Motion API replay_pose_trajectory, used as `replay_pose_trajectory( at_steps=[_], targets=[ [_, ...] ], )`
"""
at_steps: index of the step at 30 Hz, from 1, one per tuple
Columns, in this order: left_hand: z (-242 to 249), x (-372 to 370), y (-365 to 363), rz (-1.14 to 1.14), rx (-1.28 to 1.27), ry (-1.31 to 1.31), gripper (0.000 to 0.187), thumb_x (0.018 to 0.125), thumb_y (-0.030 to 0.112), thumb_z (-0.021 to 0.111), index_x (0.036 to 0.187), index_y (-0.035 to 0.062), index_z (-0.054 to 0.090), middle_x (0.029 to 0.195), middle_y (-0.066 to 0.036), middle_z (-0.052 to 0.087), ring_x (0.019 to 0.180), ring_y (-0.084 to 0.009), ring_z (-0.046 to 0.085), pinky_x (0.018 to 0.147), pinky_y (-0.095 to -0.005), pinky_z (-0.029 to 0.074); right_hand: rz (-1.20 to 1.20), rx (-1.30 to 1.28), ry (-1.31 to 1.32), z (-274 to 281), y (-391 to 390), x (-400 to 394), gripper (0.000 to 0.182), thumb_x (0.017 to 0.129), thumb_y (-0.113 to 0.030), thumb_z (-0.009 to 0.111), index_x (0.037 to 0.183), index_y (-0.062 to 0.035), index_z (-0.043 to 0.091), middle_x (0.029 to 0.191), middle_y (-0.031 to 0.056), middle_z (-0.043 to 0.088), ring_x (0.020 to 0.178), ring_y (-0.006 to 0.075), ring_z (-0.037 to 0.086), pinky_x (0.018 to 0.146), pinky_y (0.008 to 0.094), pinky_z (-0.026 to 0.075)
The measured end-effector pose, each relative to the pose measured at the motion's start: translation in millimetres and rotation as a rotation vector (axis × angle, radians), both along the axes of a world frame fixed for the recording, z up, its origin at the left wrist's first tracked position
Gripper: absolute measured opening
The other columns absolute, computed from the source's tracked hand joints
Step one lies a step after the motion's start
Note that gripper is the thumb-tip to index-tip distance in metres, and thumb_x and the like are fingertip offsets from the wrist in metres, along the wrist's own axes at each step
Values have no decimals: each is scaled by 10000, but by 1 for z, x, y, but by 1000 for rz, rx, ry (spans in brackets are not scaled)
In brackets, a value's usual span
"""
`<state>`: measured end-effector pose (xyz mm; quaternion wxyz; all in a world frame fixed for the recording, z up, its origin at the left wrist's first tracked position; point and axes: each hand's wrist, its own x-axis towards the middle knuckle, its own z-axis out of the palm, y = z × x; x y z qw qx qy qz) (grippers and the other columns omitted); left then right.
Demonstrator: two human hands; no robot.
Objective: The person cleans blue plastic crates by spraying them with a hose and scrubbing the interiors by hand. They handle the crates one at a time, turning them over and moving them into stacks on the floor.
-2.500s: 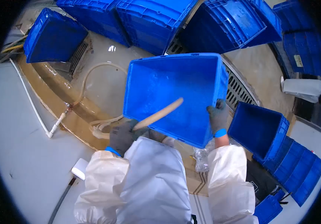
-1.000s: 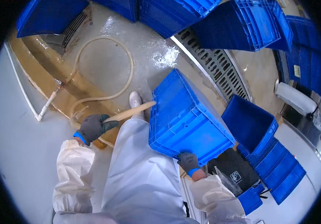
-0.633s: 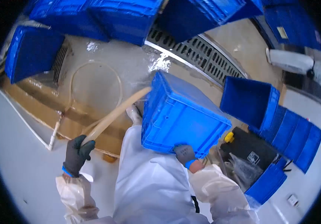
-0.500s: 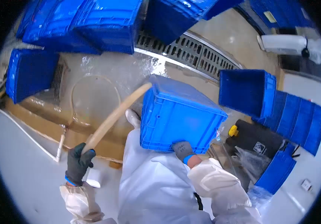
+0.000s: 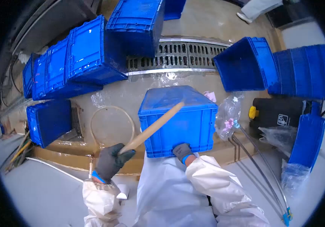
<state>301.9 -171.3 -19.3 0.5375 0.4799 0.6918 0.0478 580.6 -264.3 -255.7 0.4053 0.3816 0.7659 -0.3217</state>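
Left hand, gloved, fingers wrapped tight around the near end of a tan hose; the hose runs up and right so its open tip sits over the top face of the crate. Right hand, also gloved, fingers clamp the crate's lower near edge, crate upside down, bottom facing up, held in front of the body just above the wet floor. No water visible from the hose tip, cannot tell if it flows. To do this well, my read: keep the tip close over the crate and sweep across the base and down the ribbed sides, tilt the crate away with the right hand so runoff heads toward the drain grate and not onto the white suit; grip low edge firmly, wet plastic slips. Further out: washed crates leaning at left, an open crate at right, a hose coil on the floor, a plastic bag just right of the held crate.
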Motion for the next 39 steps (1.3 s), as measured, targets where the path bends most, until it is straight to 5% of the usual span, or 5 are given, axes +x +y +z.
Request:
replay_pose_trajectory(
  at_steps=[4, 13, 24, 35, 39],
  targets=[
    [9, 45, 13, -205, 58, 37, 365, 829, 391, 731, 884, 32, 691, 654, -188, 606, 595, -363, 608, 550, -430, 444, -18, 122, 83, -24, -22, 7, 192, 828, -131, 649, 982, -166, 760, 1014, 45, 730, 897, 272, 699, 604, 525, 519],
    [-7, 21, -7, 242, -16, 11, 298, 916, 329, 668, 919, 31, 677, 645, 7, 540, 517, -74, 494, 417, -269, 423, -152, 90, 132, -50, -15, 10, 223, 855, -158, 638, 1050, -191, 740, 1076, 57, 719, 978, 286, 689, 742, 542, 530],
    [-21, -12, -35, 355, 129, 145, 351, 916, 367, 656, 852, 22, 647, 668, -6, 562, 516, -81, 518, 358, -264, 427, -53, 257, 162, -27, 22, 14, 255, 854, -144, 584, 1043, -182, 751, 1057, 89, 720, 923, 306, 689, 788, 538, 506],
    [-5, -9, -38, 401, 293, 205, 344, 957, 333, 607, 879, -1, 634, 686, -28, 589, 503, -97, 547, 368, -270, 453, -916, 1131, 510, 21, 89, 106, 649, 791, -246, 676, 1341, 29, 469, 1275, 255, 550, 1225, 440, 477, 1087, 492, 335],
    [-6, -20, -52, 437, 238, 219, 340, 957, 333, 604, 895, 0, 632, 710, -41, 606, 520, -107, 567, 377, -265, 463, -1585, 718, 306, -3, 100, 141, 652, 811, -320, 672, 1282, 82, 471, 1294, 312, 508, 1182, 463, 511, 1036, 485, 389]
  ],
)
